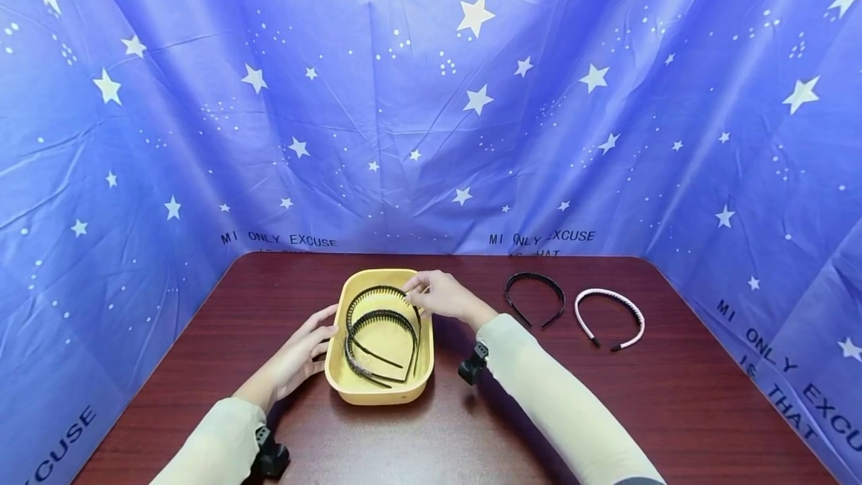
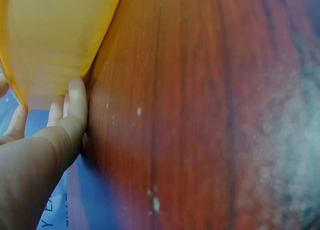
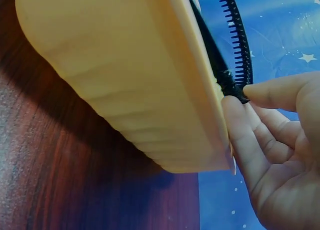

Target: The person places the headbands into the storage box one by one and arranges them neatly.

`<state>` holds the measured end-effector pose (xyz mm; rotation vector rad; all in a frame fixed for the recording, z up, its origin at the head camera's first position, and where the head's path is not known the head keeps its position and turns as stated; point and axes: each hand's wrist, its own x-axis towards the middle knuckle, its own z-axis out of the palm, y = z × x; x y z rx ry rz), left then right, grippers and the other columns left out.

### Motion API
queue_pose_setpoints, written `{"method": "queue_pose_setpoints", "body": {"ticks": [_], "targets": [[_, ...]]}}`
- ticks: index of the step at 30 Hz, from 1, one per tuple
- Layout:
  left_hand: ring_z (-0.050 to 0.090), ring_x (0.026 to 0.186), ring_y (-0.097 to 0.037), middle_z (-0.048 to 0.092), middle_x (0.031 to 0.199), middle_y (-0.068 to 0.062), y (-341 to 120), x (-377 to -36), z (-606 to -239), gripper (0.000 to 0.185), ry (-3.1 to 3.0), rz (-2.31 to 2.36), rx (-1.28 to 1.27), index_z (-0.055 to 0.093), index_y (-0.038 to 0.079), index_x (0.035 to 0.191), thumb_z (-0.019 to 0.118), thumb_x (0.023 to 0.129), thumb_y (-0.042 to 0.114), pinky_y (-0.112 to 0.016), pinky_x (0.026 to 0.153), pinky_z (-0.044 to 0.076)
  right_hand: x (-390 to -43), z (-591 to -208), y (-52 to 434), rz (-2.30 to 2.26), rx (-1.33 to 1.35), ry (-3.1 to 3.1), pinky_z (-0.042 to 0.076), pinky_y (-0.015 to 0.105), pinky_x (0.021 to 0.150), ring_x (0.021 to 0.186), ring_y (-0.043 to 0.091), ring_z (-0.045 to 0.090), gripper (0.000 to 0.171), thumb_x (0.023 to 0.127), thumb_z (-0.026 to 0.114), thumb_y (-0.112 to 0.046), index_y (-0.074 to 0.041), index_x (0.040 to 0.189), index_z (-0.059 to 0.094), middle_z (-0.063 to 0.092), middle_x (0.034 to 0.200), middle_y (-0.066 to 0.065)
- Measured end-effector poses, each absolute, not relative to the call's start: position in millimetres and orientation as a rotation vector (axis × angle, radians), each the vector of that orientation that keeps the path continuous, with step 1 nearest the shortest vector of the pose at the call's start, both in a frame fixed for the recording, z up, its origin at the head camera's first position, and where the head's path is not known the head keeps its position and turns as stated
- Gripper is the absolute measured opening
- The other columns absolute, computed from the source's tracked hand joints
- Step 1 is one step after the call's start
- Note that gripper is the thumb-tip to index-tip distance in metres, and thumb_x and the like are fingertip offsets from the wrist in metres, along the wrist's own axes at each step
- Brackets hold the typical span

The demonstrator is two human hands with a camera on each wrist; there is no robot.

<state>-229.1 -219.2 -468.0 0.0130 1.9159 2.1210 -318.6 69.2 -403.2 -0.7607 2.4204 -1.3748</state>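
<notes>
A: Where is the toothed black headband?

B: In the yellow tray, low in the middle of the head view, lying over a second black headband there. The right hand pinches its top arc between thumb and forefinger at the tray's far right rim; the right wrist view shows those fingertips closed on the comb teeth.

A: And the other hand?

B: The left hand lies with fingers nearly straight, pressed flat against the tray's left wall, gripping nothing. The left wrist view shows the fingers touching the yellow side.

A: What lies further out?

B: To the right on the dark red table, apart from the tray, a black headband, and just beside it a pink-and-white one. A blue starred cloth fills the upper frame.
</notes>
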Motion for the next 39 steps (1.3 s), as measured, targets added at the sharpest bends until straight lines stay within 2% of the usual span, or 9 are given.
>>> {"method": "queue_pose_setpoints", "body": {"ticks": [5,13,18,25,35,39], "targets": [[0.057,0.115,-0.026,0.052,0.137,-0.016,-219.3,-229.1,-467.9,0.059,1.917,2.122,0.028,0.026,0.022,0.157,0.052,0.104,0.026,-0.045,0.092,0.049,-320.1,-398.4,62.5,-1.283,-0.756,2.449,0.058,0.031,0.063,0.074,0.017,0.069,0.022,0.094,0.056,0.000,0.002,0.112,0.068,0.068,0.090,0.007],[0.057,0.115,-0.026,0.048,0.141,-0.018,-218.8,-228.6,-467.4,0.058,1.920,2.124,0.033,0.026,0.022,0.157,0.052,0.104,0.025,-0.045,0.093,0.049,-326.0,-392.3,52.4,-1.049,-0.770,2.559,0.057,0.027,0.063,0.060,0.016,0.069,0.021,0.091,0.056,0.001,-0.002,0.107,0.069,0.071,0.093,0.005],[0.057,0.116,-0.027,0.046,0.143,-0.020,-218.7,-229.1,-466.8,0.060,1.915,2.126,0.042,0.025,0.022,0.157,0.052,0.104,0.026,-0.045,0.093,0.049,-325.9,-390.0,46.5,-0.925,-0.793,2.616,0.056,0.025,0.061,0.057,0.014,0.067,0.016,0.091,0.059,0.001,-0.003,0.103,0.069,0.070,0.086,0.004],[0.057,0.115,-0.026,0.047,0.141,-0.019,-219.8,-229.2,-466.8,0.059,1.911,2.128,0.034,0.026,0.022,0.157,0.052,0.104,0.025,-0.045,0.092,0.049,-324.7,-389.4,39.0,-0.742,-0.839,2.703,0.052,0.020,0.067,0.053,0.010,0.066,0.010,0.091,0.064,-0.002,-0.006,0.098,0.069,0.070,0.075,0.000],[0.057,0.114,-0.026,0.050,0.136,-0.018,-219.2,-229.6,-469.0,0.059,1.915,2.128,0.017,0.026,0.022,0.157,0.052,0.104,0.024,-0.044,0.091,0.049,-319.8,-389.0,34.0,-0.619,-0.806,2.760,0.051,0.022,0.075,0.051,0.012,0.065,0.009,0.088,0.068,-0.001,-0.007,0.094,0.069,0.068,0.071,-0.002],[0.057,0.114,-0.026,0.052,0.134,-0.017,-219.2,-229.5,-469.7,0.059,1.913,2.131,0.013,0.026,0.022,0.157,0.053,0.104,0.025,-0.044,0.091,0.050,-320.7,-391.1,34.4,-0.622,-0.785,2.752,0.052,0.021,0.069,0.049,0.011,0.063,0.009,0.088,0.069,-0.002,-0.008,0.095,0.069,0.068,0.068,-0.001]]}}
